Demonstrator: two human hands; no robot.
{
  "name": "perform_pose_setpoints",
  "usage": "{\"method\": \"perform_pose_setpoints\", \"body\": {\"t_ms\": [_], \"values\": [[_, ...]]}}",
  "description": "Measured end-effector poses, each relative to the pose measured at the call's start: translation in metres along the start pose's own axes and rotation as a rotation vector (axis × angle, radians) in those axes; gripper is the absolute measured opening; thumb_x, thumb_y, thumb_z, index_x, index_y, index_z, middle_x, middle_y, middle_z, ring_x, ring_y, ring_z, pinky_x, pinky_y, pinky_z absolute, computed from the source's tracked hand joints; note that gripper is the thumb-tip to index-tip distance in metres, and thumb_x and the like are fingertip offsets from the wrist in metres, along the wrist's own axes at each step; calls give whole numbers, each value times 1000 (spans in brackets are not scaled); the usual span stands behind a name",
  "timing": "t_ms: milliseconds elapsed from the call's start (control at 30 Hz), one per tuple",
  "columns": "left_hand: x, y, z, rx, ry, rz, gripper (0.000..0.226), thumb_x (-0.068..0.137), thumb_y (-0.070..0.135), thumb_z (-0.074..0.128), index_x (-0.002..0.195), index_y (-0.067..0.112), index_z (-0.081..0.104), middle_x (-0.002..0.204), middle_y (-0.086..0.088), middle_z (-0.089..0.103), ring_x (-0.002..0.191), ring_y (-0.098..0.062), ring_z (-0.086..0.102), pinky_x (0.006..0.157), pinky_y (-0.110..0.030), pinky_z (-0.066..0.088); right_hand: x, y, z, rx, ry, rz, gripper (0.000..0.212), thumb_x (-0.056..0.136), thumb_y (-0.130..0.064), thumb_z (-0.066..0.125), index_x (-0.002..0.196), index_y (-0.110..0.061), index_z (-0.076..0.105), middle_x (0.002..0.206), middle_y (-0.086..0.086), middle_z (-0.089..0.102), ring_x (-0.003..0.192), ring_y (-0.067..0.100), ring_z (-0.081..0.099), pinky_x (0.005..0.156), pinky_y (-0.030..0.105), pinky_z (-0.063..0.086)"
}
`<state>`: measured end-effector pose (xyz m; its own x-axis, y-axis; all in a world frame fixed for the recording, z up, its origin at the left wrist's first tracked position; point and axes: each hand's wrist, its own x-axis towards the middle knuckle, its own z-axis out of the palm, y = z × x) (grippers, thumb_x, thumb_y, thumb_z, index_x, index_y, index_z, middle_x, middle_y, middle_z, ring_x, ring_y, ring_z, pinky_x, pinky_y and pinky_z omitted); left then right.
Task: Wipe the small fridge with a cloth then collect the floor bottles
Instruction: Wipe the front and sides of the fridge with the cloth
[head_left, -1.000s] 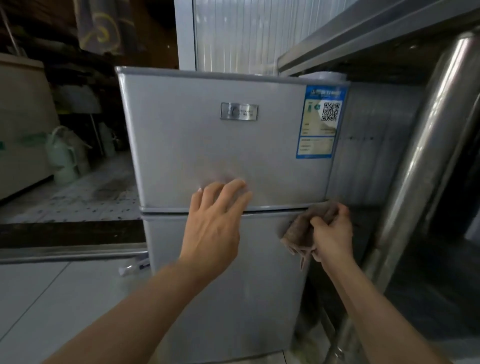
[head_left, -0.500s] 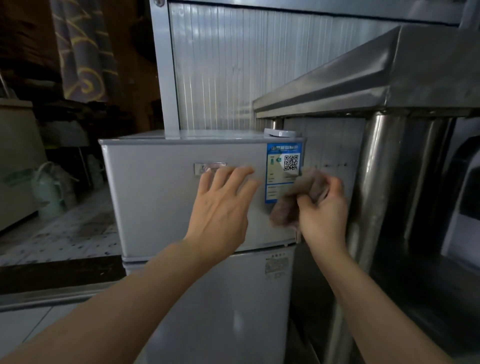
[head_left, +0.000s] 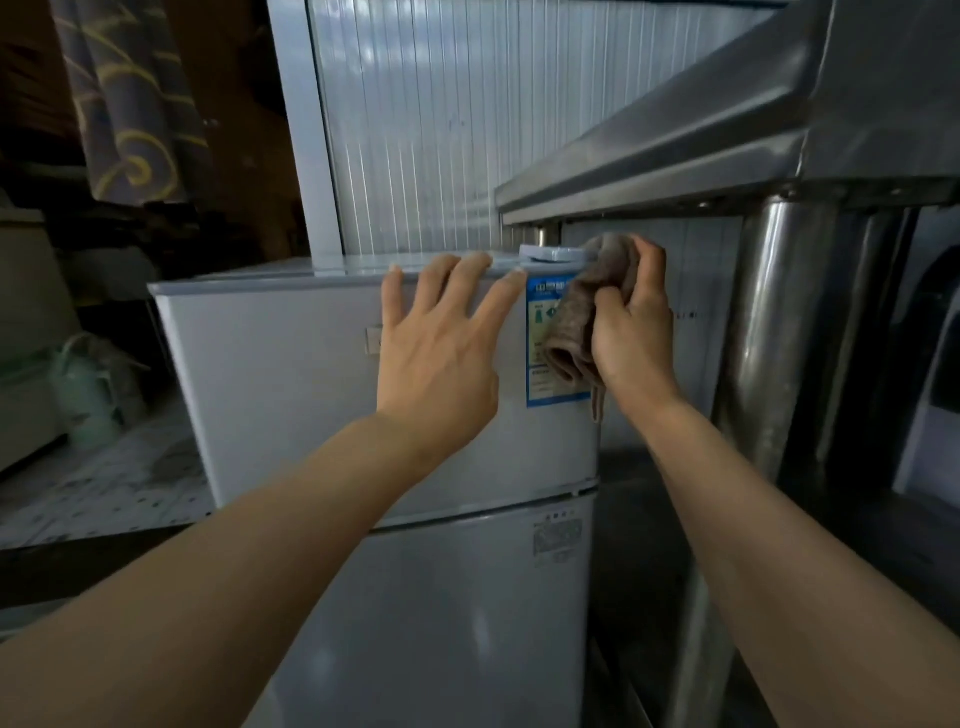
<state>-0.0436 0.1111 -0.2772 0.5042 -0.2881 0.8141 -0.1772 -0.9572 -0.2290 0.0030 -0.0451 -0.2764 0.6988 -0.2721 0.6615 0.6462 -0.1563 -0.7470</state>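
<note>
**Cloth at the fridge's top right corner**

The left hand (head_left: 436, 358) lies flat, fingers spread, on the small fridge (head_left: 291, 374) door near its top edge. The right hand (head_left: 631, 332) grips a bunched brown cloth (head_left: 582, 322) over the blue sticker (head_left: 540, 384), beside a steel surface (head_left: 675, 150).

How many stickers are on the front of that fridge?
2: a blue label on the upper door's right side, partly behind the cloth, and a pale sticker atop the lower door.
</note>
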Motion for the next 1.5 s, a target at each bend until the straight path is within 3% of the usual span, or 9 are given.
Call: {"method": "perform_pose_setpoints", "body": {"t_ms": [167, 300, 400, 700, 867, 1000, 1200, 1333, 1500], "values": [[-2, -2, 4, -12, 18, -2, 76, 69, 18, 62, 139, 26, 33, 144, -4, 33, 136, -29, 24, 111, -56, 11, -41, 44, -1, 7, 4, 114, 45, 96, -7, 38, 117, -47, 32, 113, -14, 52, 92, 0, 58, 59, 10, 51], [-5, -1, 7, 2, 15, 11, 78, 70, 19, 60, 141, 27, 29, 151, -5, 25, 141, -29, 16, 112, -57, 6, -88, 85, -11, -21, -49, 280, 48, 95, -5, 39, 128, -38, 32, 136, 0, 44, 121, 18, 49, 95, 39, 48], [-20, -1, 11, 35, -1, 38, 78, 71, 16, 62, 142, 26, 30, 157, -6, 12, 145, -31, 6, 111, -58, 3, -115, 99, -14, -55, -82, 299, 51, 96, -5, 40, 131, -41, 29, 142, 2, 38, 128, 18, 43, 105, 45, 41], [-94, -6, 4, 145, -235, 81, 79, 62, 7, 69, 136, 19, 44, 157, -8, 17, 144, -28, 13, 110, -59, 14, -143, 91, -25, -517, -98, 172, 38, 89, -1, 55, 123, -10, 42, 136, 13, 40, 119, 22, 52, 91, 20, 38], [-111, -17, -16, 143, -275, 16, 71, 58, 7, 74, 125, 15, 54, 152, -12, 30, 138, -34, 31, 105, -61, 24, -154, 65, -33, -388, -61, 237, 44, 87, 1, 58, 125, -16, 47, 136, 6, 40, 120, 18, 49, 96, 19, 38], [-109, -29, -28, 90, -261, -105, 67, 67, 9, 69, 129, 18, 48, 155, -8, 21, 138, -33, 23, 110, -57, 16, -144, 41, -26, -357, 42, 7, 48, 86, 2, 59, 131, -7, 47, 134, 11, 37, 111, 6, 42, 87, -4, 28], [-79, -59, -46, 101, -119, -274, 69, 70, 14, 67, 134, 16, 39, 155, -10, 17, 136, -36, 20, 110, -56, 19, -103, 21, 8, -505, 22, -227, 54, 82, 5, 62, 133, -7, 49, 138, 22, 33, 131, 31, 36, 109, 31, 30], [-74, -79, -50, 113, -66, -325, 72, 69, 13, 68, 134, 16, 37, 154, -12, 17, 136, -36, 19, 109, -56, 17, -122, 26, 32, -727, -46, -243, 50, 74, -1, 63, 123, -2, 54, 131, 31, 42, 118, 45, 46, 92, 51, 47], [-87, -108, -51, 104, -43, -371, 75, 67, 10, 70, 133, 15, 36, 153, -14, 20, 133, -38, 22, 108, -56, 20, -153, 34, 58, -834, -192, -390, 72, 59, 1, 82, 118, -14, 42, 124, 23, 40, 103, 40, 54, 74, 48, 54]]}}
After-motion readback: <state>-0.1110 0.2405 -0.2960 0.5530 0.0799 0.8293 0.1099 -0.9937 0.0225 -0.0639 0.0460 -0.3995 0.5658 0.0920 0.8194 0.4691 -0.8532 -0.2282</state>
